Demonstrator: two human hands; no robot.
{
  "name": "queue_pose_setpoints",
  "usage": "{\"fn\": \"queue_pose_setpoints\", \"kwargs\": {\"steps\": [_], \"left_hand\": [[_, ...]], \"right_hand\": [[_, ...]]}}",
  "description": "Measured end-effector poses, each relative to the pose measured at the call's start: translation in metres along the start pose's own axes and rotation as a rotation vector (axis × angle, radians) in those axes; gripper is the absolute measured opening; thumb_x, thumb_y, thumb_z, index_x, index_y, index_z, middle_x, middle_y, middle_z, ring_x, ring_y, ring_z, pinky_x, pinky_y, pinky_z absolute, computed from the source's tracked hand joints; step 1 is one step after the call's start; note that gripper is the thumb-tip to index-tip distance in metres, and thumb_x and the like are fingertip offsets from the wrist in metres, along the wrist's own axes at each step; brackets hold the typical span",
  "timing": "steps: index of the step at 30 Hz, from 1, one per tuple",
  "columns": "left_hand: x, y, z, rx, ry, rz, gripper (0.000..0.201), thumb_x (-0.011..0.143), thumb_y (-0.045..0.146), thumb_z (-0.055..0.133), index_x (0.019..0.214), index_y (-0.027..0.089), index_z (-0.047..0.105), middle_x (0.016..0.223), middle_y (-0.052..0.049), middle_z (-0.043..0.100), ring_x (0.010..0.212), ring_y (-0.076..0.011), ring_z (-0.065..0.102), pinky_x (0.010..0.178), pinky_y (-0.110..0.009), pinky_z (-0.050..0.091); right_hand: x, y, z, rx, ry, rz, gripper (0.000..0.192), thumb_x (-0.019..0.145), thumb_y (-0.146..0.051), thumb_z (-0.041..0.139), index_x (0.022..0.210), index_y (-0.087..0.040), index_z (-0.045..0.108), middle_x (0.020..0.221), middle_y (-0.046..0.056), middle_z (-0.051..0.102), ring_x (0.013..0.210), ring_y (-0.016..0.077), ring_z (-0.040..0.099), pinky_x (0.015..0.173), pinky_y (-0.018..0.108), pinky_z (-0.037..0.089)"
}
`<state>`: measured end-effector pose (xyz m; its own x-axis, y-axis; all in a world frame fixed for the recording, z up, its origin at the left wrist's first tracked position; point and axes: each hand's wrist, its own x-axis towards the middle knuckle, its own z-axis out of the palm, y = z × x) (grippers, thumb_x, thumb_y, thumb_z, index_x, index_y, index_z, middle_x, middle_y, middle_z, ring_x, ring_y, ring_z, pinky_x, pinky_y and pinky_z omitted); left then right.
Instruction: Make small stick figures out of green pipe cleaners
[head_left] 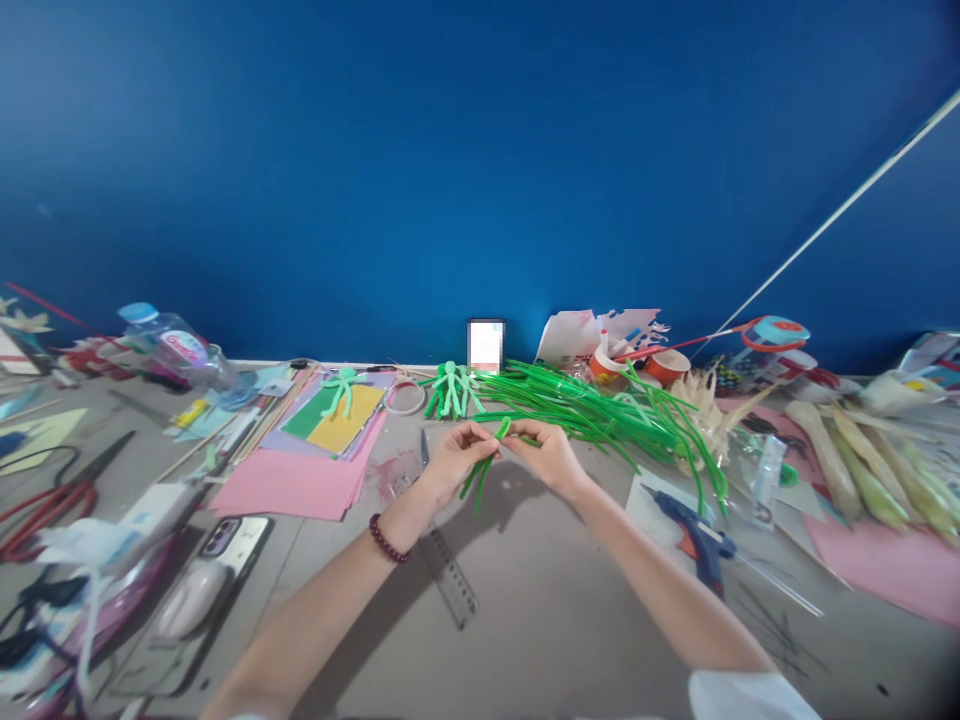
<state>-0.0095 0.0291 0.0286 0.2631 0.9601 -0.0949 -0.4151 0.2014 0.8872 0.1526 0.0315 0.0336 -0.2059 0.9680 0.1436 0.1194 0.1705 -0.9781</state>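
Both of my hands meet over the middle of the table, pinching a bent green pipe cleaner point(481, 481) whose loose ends hang down. My left hand point(459, 458), with a dark red bead bracelet on the wrist, grips it from the left. From the other side, the fingertips of my right hand point(545, 455) close on its looped top. Just behind the hands, small green pipe cleaner figures point(450, 387) stand against the wall. A large bundle of green pipe cleaners point(600, 410) spreads behind and right of my right hand.
A metal ruler point(448, 577) lies below my left hand. Coloured paper sheets point(300, 485) with another green figure point(341, 392), a phone point(234, 545) and red-handled scissors point(56, 520) are at left. On the right lie a blue glue gun point(694, 535) and corn husks point(862, 465).
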Motion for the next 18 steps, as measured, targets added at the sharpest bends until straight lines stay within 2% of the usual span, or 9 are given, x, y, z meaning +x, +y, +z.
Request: {"fn": "queue_pose_setpoints", "kwargs": {"steps": [3,6,10,13,15,18], "left_hand": [[0.002,-0.002,0.002,0.079,0.077,0.066,0.029,0.051,0.023,0.082,0.076,0.016,0.068,0.064,-0.001,0.066,0.06,-0.0125,0.061,0.063,-0.024,0.047],[0.001,-0.006,0.002,0.244,0.145,0.125,0.029,0.056,0.024,0.079,0.082,0.014,0.07,0.078,-0.006,0.071,0.069,-0.0156,0.063,0.067,-0.026,0.049],[-0.002,-0.011,0.001,0.49,0.201,0.33,0.02,0.064,0.029,0.074,0.079,0.016,0.071,0.081,-0.007,0.07,0.074,-0.0175,0.063,0.069,-0.028,0.051],[-0.003,-0.015,0.002,0.528,0.192,0.439,0.015,0.07,0.03,0.069,0.079,0.017,0.071,0.084,-0.006,0.069,0.077,-0.0175,0.063,0.071,-0.028,0.051],[-0.003,-0.016,0.003,0.442,0.176,0.38,0.017,0.071,0.029,0.069,0.083,0.017,0.07,0.085,-0.006,0.068,0.075,-0.0163,0.063,0.071,-0.028,0.052],[-0.001,-0.015,0.005,0.236,0.173,0.212,0.024,0.066,0.028,0.073,0.085,0.016,0.067,0.076,-0.003,0.068,0.065,-0.0129,0.063,0.067,-0.027,0.052]], "right_hand": [[0.001,0.004,0.004,0.076,0.029,0.065,0.023,0.07,-0.038,0.064,0.079,-0.017,0.068,0.073,0.002,0.067,0.066,0.0153,0.06,0.06,0.025,0.046],[0.0,0.004,0.008,0.119,0.057,0.135,0.027,0.069,-0.041,0.064,0.078,-0.016,0.068,0.06,0.0,0.06,0.055,0.012,0.052,0.05,0.022,0.039],[-0.001,0.005,0.011,0.169,0.101,0.207,0.031,0.066,-0.045,0.067,0.077,-0.015,0.066,0.051,-0.004,0.05,0.044,0.0067,0.036,0.041,0.021,0.025],[-0.002,0.008,0.012,0.212,0.119,0.241,0.034,0.064,-0.047,0.069,0.076,-0.015,0.064,0.05,-0.006,0.044,0.041,0.0042,0.026,0.039,0.021,0.017],[-0.002,0.009,0.012,0.253,0.116,0.27,0.036,0.063,-0.048,0.07,0.075,-0.015,0.064,0.048,-0.007,0.041,0.04,0.0032,0.022,0.039,0.021,0.013],[-0.001,0.01,0.013,0.375,0.095,0.331,0.036,0.061,-0.048,0.072,0.072,-0.015,0.06,0.043,-0.01,0.032,0.038,0.0022,0.017,0.038,0.02,0.009]]}}
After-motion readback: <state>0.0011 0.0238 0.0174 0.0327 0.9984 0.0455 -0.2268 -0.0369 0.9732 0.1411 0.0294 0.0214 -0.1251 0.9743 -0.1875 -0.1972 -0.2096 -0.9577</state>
